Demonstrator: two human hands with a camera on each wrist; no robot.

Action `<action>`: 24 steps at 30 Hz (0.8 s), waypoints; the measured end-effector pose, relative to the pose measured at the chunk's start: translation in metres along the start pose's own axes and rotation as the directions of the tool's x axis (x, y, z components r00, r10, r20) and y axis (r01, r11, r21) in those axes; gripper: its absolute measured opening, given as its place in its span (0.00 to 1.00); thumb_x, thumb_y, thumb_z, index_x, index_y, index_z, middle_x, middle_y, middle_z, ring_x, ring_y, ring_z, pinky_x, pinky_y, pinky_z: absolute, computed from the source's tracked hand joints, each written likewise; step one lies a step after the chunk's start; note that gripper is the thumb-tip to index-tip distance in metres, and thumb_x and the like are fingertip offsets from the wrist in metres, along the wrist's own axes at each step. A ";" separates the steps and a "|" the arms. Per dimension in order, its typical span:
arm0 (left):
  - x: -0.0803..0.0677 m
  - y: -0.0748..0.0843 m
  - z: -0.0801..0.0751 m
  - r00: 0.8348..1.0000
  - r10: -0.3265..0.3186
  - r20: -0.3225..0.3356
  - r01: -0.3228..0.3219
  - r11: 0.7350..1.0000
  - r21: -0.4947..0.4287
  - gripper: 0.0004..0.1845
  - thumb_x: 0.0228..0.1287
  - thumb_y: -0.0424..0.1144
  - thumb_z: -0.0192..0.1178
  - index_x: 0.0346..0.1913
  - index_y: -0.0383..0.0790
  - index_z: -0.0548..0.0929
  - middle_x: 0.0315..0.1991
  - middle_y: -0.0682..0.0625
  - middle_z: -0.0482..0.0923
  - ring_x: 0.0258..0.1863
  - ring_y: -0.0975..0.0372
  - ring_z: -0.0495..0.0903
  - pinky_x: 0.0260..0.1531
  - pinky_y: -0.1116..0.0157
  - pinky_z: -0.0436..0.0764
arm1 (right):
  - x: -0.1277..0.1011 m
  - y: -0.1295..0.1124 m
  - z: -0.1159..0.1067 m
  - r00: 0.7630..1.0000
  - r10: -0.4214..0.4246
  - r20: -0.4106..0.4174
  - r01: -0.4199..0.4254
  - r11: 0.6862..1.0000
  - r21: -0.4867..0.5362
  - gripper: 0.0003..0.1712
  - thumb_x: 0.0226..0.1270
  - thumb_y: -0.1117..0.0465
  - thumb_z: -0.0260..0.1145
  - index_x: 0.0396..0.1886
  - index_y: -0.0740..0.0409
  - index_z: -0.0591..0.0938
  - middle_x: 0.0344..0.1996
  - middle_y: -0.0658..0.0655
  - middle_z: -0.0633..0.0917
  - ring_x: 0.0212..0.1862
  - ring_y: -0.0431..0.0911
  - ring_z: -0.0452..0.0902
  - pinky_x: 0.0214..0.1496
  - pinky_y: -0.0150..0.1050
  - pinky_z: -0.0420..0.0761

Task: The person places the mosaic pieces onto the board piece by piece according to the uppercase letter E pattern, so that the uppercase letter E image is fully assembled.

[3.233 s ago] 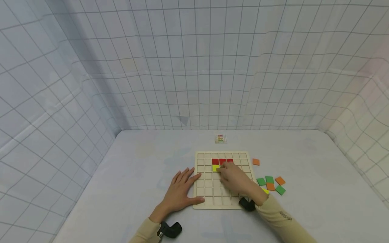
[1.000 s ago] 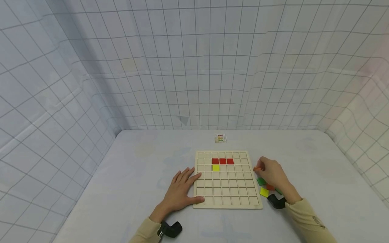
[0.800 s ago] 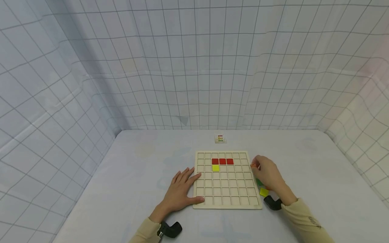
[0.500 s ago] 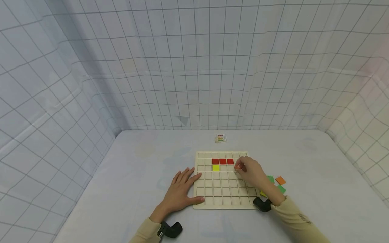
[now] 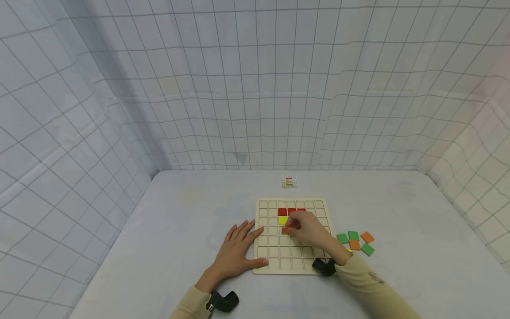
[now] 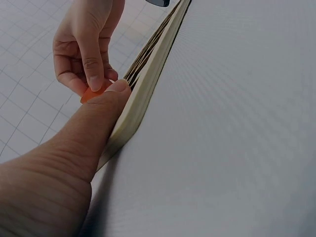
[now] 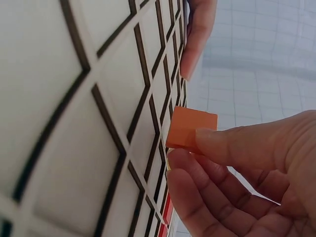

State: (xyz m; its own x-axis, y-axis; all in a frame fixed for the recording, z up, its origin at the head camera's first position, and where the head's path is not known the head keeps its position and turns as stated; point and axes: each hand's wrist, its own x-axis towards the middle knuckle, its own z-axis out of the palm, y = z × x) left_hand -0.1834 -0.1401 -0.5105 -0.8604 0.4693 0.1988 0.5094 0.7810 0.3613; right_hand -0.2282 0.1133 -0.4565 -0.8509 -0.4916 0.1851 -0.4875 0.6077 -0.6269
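We see an orange tile (image 5: pixel 286 230) pinched in the fingertips of the right hand (image 5: pixel 308 232) — thumb on top, fingers curled under it. The tile sits just above the wooden board (image 5: pixel 296 266), in the row below the yellow tile (image 5: pixel 282 220). Three red tiles (image 5: pixel 282 212) lie in a row just above the yellow one, partly hidden by the hand.

The left hand (image 5: pixel 235 251) lies flat with its fingers straight — it holds nothing, and its thumb presses the board's left edge.

On the table (image 5: pixel 179 221), right of the board, lie loose tiles: green ones (image 5: pixel 342 238) and orange ones (image 5: pixel 367 237). A small picture card (image 5: pixel 289 181) lies behind the board.
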 end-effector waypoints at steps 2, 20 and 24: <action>0.000 0.000 0.000 1.000 0.003 -0.003 -0.003 1.000 -0.002 0.47 0.52 0.75 0.53 0.71 0.53 0.64 0.73 0.50 0.52 0.72 0.56 0.45 0.67 0.51 0.43 | 0.002 -0.001 0.003 1.000 0.000 -0.003 0.000 1.000 0.001 0.07 0.55 0.70 0.71 0.25 0.56 0.81 0.22 0.43 0.77 0.25 0.38 0.69 0.27 0.32 0.73; 0.000 0.000 -0.001 1.000 0.006 -0.007 -0.006 1.000 -0.003 0.47 0.52 0.74 0.53 0.71 0.53 0.64 0.73 0.49 0.52 0.72 0.56 0.46 0.67 0.51 0.43 | 0.005 -0.007 0.007 0.990 0.142 -0.012 -0.142 0.980 -0.140 0.03 0.58 0.67 0.70 0.30 0.54 0.85 0.24 0.44 0.76 0.25 0.39 0.68 0.27 0.35 0.72; 0.000 0.000 -0.001 1.000 0.007 -0.003 -0.007 1.000 -0.007 0.46 0.52 0.74 0.53 0.71 0.53 0.64 0.73 0.49 0.53 0.72 0.55 0.46 0.67 0.51 0.43 | 0.002 -0.009 0.009 0.988 0.154 -0.013 -0.154 0.973 -0.172 0.03 0.58 0.67 0.70 0.31 0.55 0.86 0.26 0.45 0.76 0.25 0.40 0.68 0.26 0.34 0.72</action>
State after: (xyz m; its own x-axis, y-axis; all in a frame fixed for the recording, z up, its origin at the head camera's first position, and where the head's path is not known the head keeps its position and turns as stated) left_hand -0.1830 -0.1401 -0.5098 -0.8569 0.4734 0.2040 0.5153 0.7750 0.3659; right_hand -0.2239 0.1015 -0.4576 -0.9183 -0.3840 0.0963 -0.3771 0.7745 -0.5080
